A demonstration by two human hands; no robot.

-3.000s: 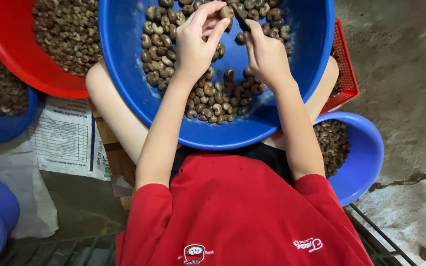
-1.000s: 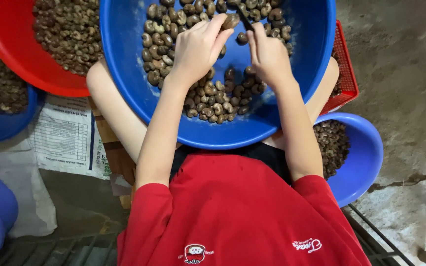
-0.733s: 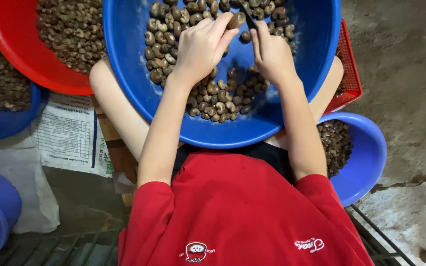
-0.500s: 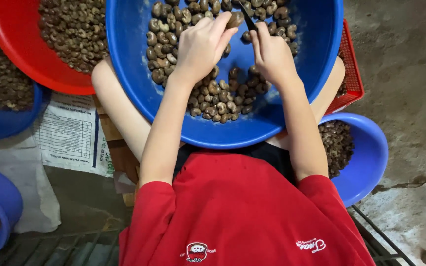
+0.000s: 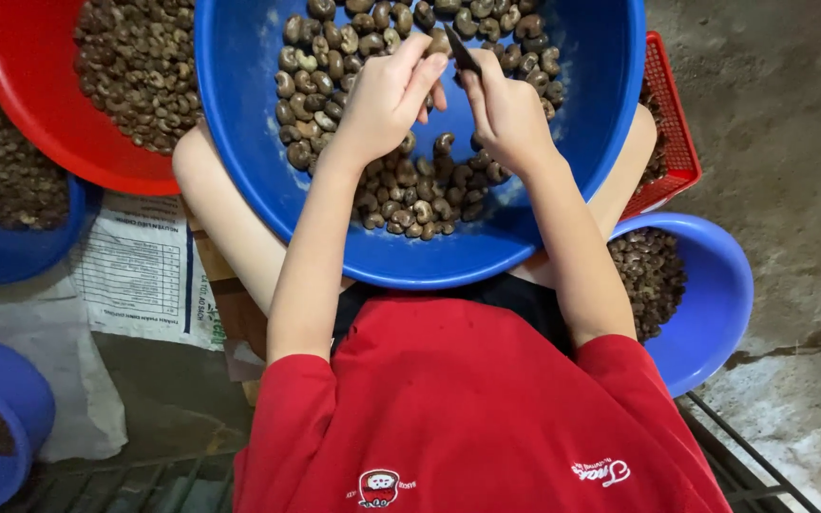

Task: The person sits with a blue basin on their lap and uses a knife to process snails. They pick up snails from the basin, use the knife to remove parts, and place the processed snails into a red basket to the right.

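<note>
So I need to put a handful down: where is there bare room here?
The big blue basin shows bare wall left and right of its nuts. The concrete floor right of the red crate is bare. Crowded: basin middle, under left hand and right hand.

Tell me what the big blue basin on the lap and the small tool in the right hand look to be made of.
Big blue basin: likely moulded plastic, smooth, slightly glossy, uniform colour. Small tool in the right hand: thin dark blade, probably metal; too small to confirm.

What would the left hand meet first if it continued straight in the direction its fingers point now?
Probably the nut pinched at its fingertips, then the dark blade held by the right hand; depth is unclear. The left hand points up-right.
</note>
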